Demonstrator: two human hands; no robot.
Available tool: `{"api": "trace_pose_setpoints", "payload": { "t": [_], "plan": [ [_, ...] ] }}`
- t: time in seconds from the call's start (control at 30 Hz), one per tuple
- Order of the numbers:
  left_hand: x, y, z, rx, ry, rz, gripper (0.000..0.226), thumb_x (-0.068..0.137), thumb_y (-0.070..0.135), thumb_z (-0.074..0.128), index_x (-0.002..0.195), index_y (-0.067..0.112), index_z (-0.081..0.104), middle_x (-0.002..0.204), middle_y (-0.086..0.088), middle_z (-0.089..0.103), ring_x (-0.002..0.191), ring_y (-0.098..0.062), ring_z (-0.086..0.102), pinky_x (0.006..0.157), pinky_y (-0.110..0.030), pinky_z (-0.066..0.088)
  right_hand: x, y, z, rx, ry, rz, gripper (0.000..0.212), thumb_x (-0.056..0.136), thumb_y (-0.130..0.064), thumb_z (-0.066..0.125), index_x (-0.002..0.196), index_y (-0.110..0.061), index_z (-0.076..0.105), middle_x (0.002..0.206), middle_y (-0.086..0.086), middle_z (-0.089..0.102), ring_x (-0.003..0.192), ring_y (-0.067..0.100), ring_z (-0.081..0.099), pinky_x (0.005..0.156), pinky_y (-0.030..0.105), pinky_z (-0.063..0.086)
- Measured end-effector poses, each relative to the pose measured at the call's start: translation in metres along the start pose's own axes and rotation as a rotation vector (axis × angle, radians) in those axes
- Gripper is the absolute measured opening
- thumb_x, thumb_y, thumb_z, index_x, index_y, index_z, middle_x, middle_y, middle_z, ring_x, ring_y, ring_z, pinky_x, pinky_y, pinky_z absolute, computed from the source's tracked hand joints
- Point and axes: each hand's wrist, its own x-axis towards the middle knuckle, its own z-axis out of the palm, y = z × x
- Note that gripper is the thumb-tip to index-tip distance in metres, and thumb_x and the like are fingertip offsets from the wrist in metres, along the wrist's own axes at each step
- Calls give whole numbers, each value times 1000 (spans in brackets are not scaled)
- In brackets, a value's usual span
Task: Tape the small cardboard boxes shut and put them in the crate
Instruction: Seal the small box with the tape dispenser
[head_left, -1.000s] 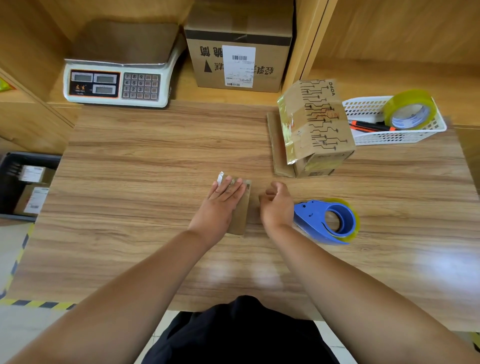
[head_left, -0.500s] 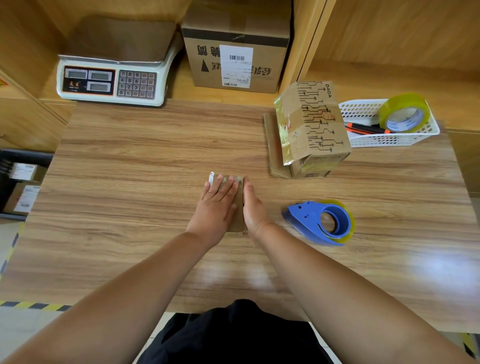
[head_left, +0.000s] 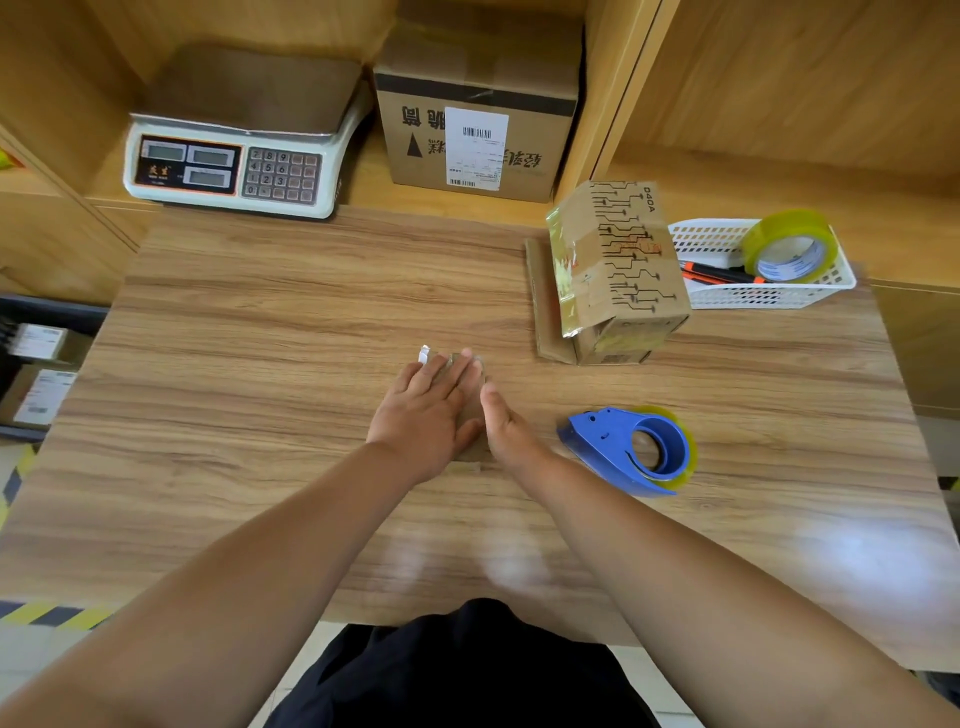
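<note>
A small cardboard box (head_left: 469, 453) lies at the middle of the wooden table (head_left: 260, 364), mostly covered by my hands. My left hand (head_left: 426, 410) rests flat on its top, holding it down. My right hand (head_left: 506, 431) stands on edge, palm against the box's right side, fingers straight. A white label corner (head_left: 424, 355) sticks out beyond my left fingertips. The blue tape dispenser (head_left: 628, 449) lies on the table just right of my right hand, untouched. The dark crate (head_left: 52, 312) sits low at the far left with labelled boxes in it.
A printed cardboard box (head_left: 623, 270) stands on flat cardboard at the back right. Beside it is a white basket (head_left: 769, 299) with a tape roll (head_left: 789, 244) and markers. A scale (head_left: 234, 166) and a large carton (head_left: 478, 135) sit on the shelf behind.
My right hand left its fisted spot beside the dispenser, opened, and came flat against the box's right side. My left hand stayed on top of the box.
</note>
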Motion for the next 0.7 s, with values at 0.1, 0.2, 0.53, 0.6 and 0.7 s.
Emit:
{"api": "trace_pose_setpoints", "payload": {
  "t": [0.1,0.2,0.53,0.6,0.7],
  "plan": [
    [6,-3,-10,-58,-13,-20,78,92,64,17,152,20,-7,160,1,-8,144,-19,1,116,-37,11,-8,10,-10,-239,14,-12,54,102,-47,24,144,-17,42,146,1,44,138,17,35,105,20,23],
    [9,0,-15,-137,-1,-47,82,89,66,29,152,21,4,158,1,6,142,-22,8,115,-39,11,-20,15,-20,-393,138,-175,38,101,-35,39,126,-13,59,122,3,63,116,17,55,102,31,41],
    [-11,-9,-14,-523,4,-173,56,100,31,34,152,18,16,147,-4,24,130,-24,22,108,-32,23,-55,51,-86,-996,551,-357,34,80,-7,67,114,-8,66,114,7,64,108,30,57,92,39,41],
    [-16,-10,-11,-593,24,-190,61,96,25,42,151,17,19,144,-5,27,128,-23,24,107,-32,26,-60,59,-93,-1117,592,-304,44,69,-11,76,111,-5,66,107,10,65,98,34,61,81,45,48],
    [-24,-10,-7,-766,103,-295,66,89,26,59,147,16,31,136,-5,37,125,-22,29,103,-30,30,-64,63,-94,-1268,618,-195,58,54,-23,87,105,-5,66,94,10,64,82,32,62,73,44,50]
  ]
}}
